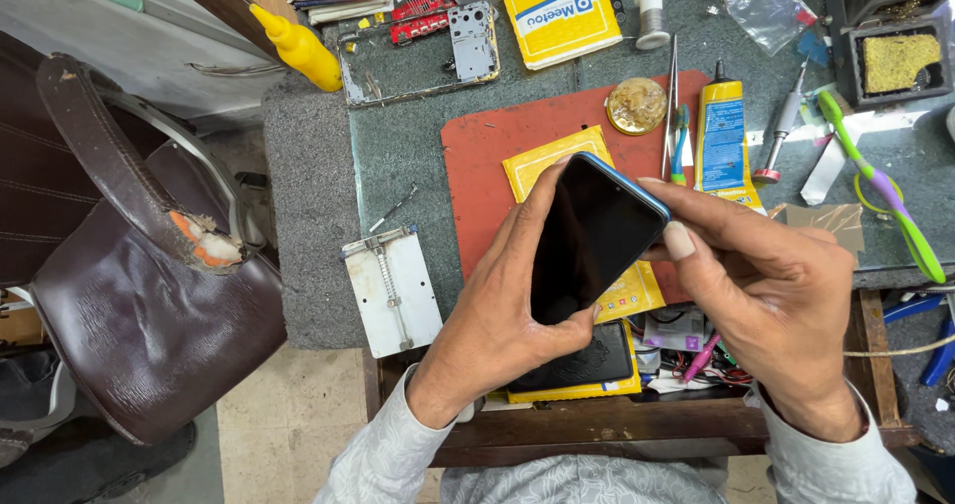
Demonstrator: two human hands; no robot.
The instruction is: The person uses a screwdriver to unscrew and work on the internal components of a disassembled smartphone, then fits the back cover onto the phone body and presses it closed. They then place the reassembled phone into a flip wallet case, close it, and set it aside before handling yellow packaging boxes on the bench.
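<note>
1. Gripping a blue-edged phone (594, 240) above the bench (398, 156), the left hand (507, 310) wraps its long side, fingers closed around it
2. Right hand (766, 285) pinches the top corner, thumb pressed on the screen edge
3. Phone hangs over the red mat (477, 181), screen dark
4. Looks like seating the screen; firm, even pressure along the edges comes next

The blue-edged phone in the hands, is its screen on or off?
Off. The blue-edged phone shows a plain black screen, held between the left hand and the right hand.
</note>
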